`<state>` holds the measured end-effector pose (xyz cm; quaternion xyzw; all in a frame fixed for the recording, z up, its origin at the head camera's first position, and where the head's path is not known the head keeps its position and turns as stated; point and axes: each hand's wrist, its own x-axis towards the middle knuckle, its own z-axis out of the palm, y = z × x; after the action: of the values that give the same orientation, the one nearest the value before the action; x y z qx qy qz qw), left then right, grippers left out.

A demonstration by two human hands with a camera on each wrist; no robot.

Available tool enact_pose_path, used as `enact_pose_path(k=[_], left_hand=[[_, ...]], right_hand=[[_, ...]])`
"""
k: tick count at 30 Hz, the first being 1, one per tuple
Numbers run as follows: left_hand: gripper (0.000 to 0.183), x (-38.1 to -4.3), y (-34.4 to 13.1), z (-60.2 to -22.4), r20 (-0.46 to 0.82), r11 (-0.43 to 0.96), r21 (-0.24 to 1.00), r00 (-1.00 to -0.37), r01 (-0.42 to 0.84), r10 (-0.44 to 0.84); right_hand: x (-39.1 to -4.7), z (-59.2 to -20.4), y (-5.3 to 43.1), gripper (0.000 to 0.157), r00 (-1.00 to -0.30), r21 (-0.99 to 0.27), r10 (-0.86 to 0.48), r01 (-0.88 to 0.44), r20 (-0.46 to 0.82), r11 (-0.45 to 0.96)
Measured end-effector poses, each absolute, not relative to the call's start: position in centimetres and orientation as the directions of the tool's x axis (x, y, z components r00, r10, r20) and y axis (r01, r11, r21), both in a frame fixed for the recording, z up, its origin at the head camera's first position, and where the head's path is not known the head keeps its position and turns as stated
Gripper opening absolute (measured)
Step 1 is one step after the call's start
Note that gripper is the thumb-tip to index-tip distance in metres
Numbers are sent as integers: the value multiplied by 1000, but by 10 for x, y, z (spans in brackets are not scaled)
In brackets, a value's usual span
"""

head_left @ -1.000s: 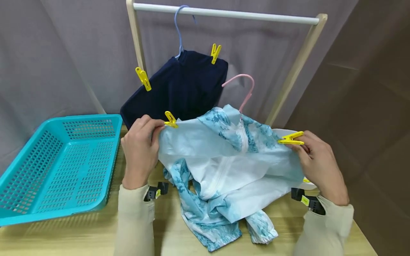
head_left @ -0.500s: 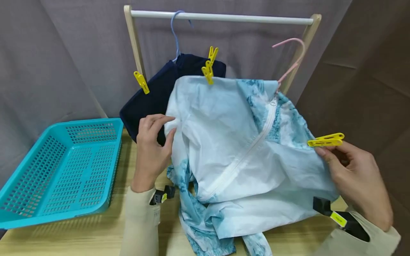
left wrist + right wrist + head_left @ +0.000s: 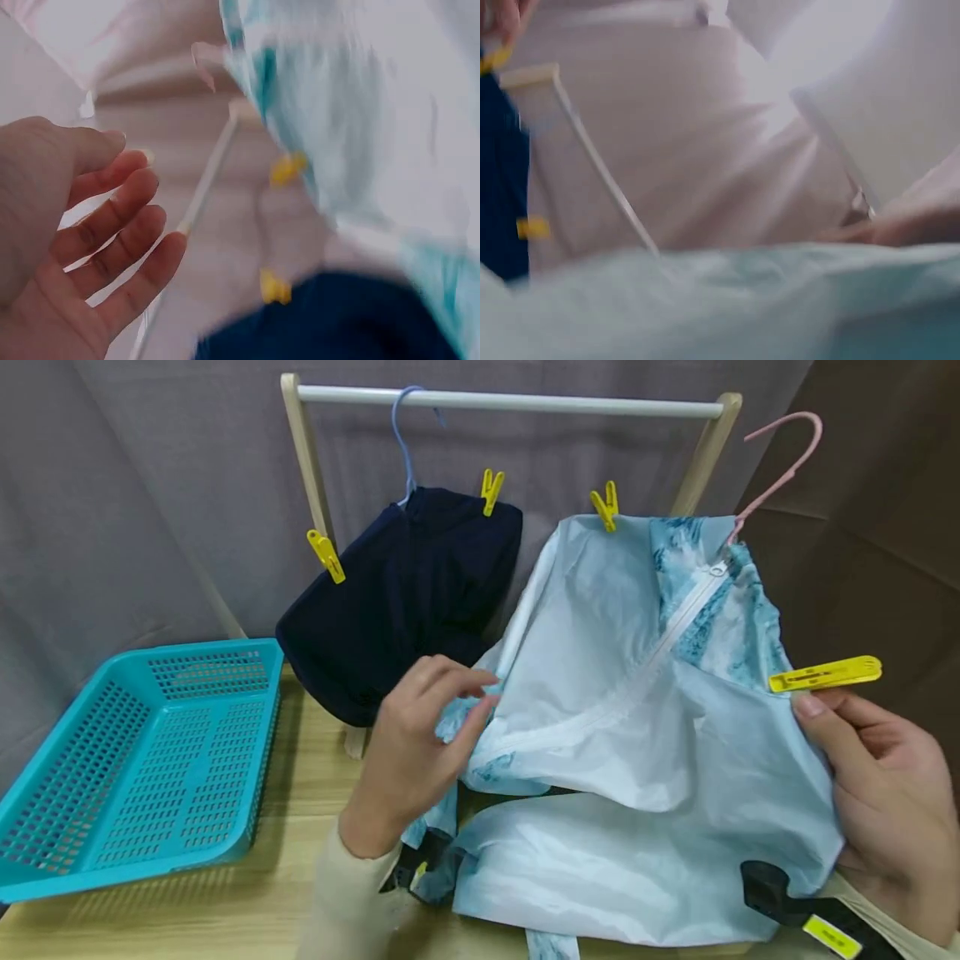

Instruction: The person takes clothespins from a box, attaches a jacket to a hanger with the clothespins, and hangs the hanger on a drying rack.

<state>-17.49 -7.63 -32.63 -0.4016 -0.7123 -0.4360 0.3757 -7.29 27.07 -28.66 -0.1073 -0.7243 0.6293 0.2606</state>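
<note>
A light blue and white zip jacket (image 3: 592,593) hangs tilted on a pink hanger (image 3: 786,477), raised over the table in the head view. My right hand (image 3: 892,802) pinches its right shoulder, just below a yellow clothespin (image 3: 825,674). Another yellow clothespin (image 3: 605,507) clips the opposite shoulder. My left hand (image 3: 420,743), fingers loosely bent and thumb apart, is beside the jacket's left edge. Nothing sits between its fingers in the left wrist view. In the right wrist view, jacket fabric (image 3: 675,307) covers the lower part and hides most of the right hand.
Behind stands a rack with a white rail (image 3: 510,400). A navy garment (image 3: 405,602) hangs there from a blue hanger (image 3: 405,452), with yellow clothespins (image 3: 326,557) on its shoulders. On the left, a turquoise basket (image 3: 195,646) sits on the wooden table (image 3: 300,835).
My left hand has let go of the jacket's left shoulder. My right hand has carried the jacket and hanger up and to the right, turning them. The left hand has followed rightward.
</note>
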Motion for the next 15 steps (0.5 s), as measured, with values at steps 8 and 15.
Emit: enact_pose_path(k=[8,15], left_hand=[[16,-119,-23,-319,870,25,277,-261,961,419],[29,-103,-36,-310,697,144,566,-565,812,442]], right_hand=[[-78,-283,180,23,-831,-974,516,-222,209,37],[-96,-295,96,10,-803,-907,450,-419,390,38]])
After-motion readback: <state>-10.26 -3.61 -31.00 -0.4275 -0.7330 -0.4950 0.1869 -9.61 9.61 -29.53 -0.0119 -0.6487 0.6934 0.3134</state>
